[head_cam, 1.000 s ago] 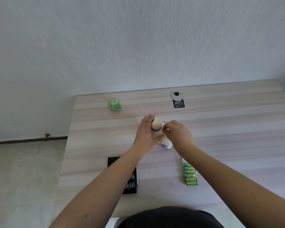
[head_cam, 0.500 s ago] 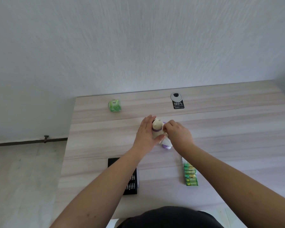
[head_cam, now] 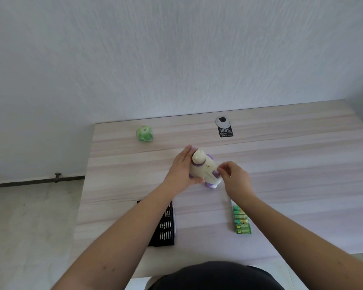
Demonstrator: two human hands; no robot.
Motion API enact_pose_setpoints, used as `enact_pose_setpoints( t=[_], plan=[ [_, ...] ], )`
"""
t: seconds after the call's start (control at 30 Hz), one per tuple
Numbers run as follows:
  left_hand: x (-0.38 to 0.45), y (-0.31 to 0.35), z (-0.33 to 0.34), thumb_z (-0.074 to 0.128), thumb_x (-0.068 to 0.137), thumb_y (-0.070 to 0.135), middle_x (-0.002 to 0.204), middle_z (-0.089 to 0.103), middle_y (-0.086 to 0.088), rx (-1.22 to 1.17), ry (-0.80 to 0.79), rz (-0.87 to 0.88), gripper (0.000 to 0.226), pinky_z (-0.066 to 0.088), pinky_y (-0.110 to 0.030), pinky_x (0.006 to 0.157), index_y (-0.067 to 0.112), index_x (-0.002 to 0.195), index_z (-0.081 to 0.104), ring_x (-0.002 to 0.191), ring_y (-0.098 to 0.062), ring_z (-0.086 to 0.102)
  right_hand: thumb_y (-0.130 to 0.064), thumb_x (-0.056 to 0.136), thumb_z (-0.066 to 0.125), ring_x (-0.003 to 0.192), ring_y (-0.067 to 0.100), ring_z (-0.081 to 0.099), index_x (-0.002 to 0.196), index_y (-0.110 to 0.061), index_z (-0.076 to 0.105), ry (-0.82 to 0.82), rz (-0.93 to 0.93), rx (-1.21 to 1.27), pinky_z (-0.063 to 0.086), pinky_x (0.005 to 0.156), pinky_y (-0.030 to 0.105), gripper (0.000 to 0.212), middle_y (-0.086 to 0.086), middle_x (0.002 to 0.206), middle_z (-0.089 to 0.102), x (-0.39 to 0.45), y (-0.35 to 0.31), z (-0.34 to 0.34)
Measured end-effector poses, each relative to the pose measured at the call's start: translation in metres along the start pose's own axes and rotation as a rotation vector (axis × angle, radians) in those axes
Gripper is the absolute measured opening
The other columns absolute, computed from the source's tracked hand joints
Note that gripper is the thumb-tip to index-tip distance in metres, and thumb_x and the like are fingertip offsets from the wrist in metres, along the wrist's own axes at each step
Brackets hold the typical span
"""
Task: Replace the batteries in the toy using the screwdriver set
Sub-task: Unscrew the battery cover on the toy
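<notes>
At tabletop (head_cam: 302,164) centre: cream-and-purple plastic toy (head_cam: 204,169) lying down | left hand (head_cam: 181,171) wrapped around its side, gripping | right hand (head_cam: 235,177) fingertips pinched at its rear end, contents unclear | black screwdriver-bit case (head_cam: 165,225) near front edge, left | green batteries (head_cam: 241,220) front, right

Person, head-camera view — two bare forearms, no sleeves visible to the frame edge, no watch, rings or bands seen. Left hand (head_cam: 181,171) and right hand (head_cam: 236,178) ungloved. Dark, near-black garment (head_cam: 216,276) over the torso — plain, no visible markings.
</notes>
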State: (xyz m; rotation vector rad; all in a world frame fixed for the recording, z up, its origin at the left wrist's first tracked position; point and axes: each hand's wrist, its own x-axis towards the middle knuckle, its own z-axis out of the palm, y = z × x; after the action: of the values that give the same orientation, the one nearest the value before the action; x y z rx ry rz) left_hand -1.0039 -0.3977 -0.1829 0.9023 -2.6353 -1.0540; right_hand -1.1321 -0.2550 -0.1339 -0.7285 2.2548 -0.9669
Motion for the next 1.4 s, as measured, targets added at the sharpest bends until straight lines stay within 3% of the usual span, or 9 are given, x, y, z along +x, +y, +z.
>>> enact_pose_setpoints(
  t=[0.17, 0.3, 0.47, 0.67, 0.8, 0.93, 1.17, 1.3, 1.4],
  plan=[
    [-0.003, 0.001, 0.001, 0.088, 0.059, 0.038, 0.158, 0.018, 0.000, -0.015, 0.046, -0.028, 0.108, 0.019, -0.028, 0.114, 0.019, 0.148, 0.030, 0.141, -0.026, 0.027, -0.021, 0.091, 0.060, 0.082, 0.015, 0.058, 0.089, -0.020, 0.062, 0.001, 0.024, 0.085, 0.039, 0.063, 0.015, 0.003, -0.003, 0.087, 0.067, -0.001, -0.004, 0.003],
    [-0.008, 0.003, -0.005, 0.088, 0.061, 0.034, 0.156, 0.021, 0.002, -0.033, 0.106, -0.066, 0.102, 0.017, -0.021, 0.109, 0.020, 0.145, 0.033, 0.139, -0.022, 0.027, -0.025, 0.091, 0.059, 0.090, 0.015, 0.062, 0.088, -0.029, 0.059, -0.034, 0.041, 0.136, 0.046, 0.073, 0.027, 0.004, -0.003, 0.093, 0.071, 0.002, -0.005, 0.006],
    [-0.014, -0.004, -0.016, 0.087, 0.062, 0.038, 0.155, 0.026, 0.001, 0.016, 0.174, -0.170, 0.098, 0.032, -0.035, 0.110, 0.020, 0.144, 0.035, 0.137, -0.027, 0.032, -0.023, 0.090, 0.063, 0.091, 0.014, 0.061, 0.098, -0.018, 0.063, -0.087, 0.039, 0.207, 0.041, 0.066, 0.013, 0.009, -0.005, 0.094, 0.068, 0.010, -0.019, 0.019],
    [-0.020, -0.012, -0.025, 0.082, 0.067, 0.045, 0.156, 0.021, 0.003, 0.121, 0.152, -0.206, 0.100, 0.041, -0.041, 0.104, 0.022, 0.148, 0.028, 0.136, -0.028, 0.033, -0.022, 0.091, 0.060, 0.102, 0.007, 0.053, 0.089, -0.021, 0.061, -0.083, -0.126, 0.113, 0.037, 0.081, 0.024, 0.003, -0.016, 0.114, 0.059, 0.010, -0.030, 0.027],
    [-0.021, -0.015, -0.029, 0.081, 0.069, 0.043, 0.157, 0.021, 0.004, 0.198, 0.119, -0.178, 0.099, 0.041, -0.040, 0.101, 0.021, 0.149, 0.026, 0.136, -0.025, 0.035, -0.022, 0.092, 0.061, 0.086, -0.001, 0.053, 0.088, -0.021, 0.061, -0.001, -0.266, 0.115, 0.037, 0.069, 0.008, 0.005, -0.013, 0.097, 0.060, -0.010, -0.030, 0.021],
    [-0.015, -0.020, -0.043, 0.078, 0.068, 0.051, 0.153, 0.028, 0.008, 0.362, 0.059, -0.140, 0.096, 0.042, -0.041, 0.095, 0.027, 0.147, 0.030, 0.134, -0.020, 0.039, -0.021, 0.092, 0.060, 0.070, -0.002, 0.052, 0.086, -0.020, 0.060, -0.043, -0.223, 0.090, 0.037, 0.059, 0.007, 0.006, -0.012, 0.085, 0.061, -0.030, -0.010, 0.023],
    [-0.015, -0.019, -0.041, 0.080, 0.067, 0.047, 0.150, 0.033, 0.006, 0.317, 0.082, -0.161, 0.092, 0.042, -0.042, 0.092, 0.026, 0.145, 0.036, 0.133, -0.019, 0.040, -0.022, 0.092, 0.061, 0.073, 0.012, 0.056, 0.085, -0.022, 0.061, -0.250, 0.037, 0.047, 0.041, 0.063, 0.019, 0.007, -0.010, 0.075, 0.061, -0.032, 0.038, 0.071],
    [-0.015, -0.017, -0.043, 0.079, 0.070, 0.046, 0.152, 0.030, 0.006, 0.340, 0.056, -0.171, 0.091, 0.041, -0.043, 0.092, 0.026, 0.146, 0.033, 0.134, -0.018, 0.039, -0.021, 0.092, 0.060, 0.077, 0.012, 0.055, 0.092, -0.015, 0.065, -0.326, 0.041, -0.124, 0.039, 0.061, 0.018, 0.008, -0.006, 0.082, 0.061, -0.031, 0.055, 0.096],
    [-0.016, -0.016, -0.043, 0.078, 0.071, 0.047, 0.152, 0.029, 0.007, 0.362, 0.045, -0.177, 0.091, 0.041, -0.043, 0.090, 0.027, 0.146, 0.031, 0.133, -0.019, 0.040, -0.021, 0.093, 0.059, 0.083, 0.015, 0.054, 0.098, -0.011, 0.066, -0.360, 0.050, -0.203, 0.040, 0.072, 0.023, 0.013, -0.002, 0.091, 0.059, -0.028, 0.061, 0.109]
  ],
)
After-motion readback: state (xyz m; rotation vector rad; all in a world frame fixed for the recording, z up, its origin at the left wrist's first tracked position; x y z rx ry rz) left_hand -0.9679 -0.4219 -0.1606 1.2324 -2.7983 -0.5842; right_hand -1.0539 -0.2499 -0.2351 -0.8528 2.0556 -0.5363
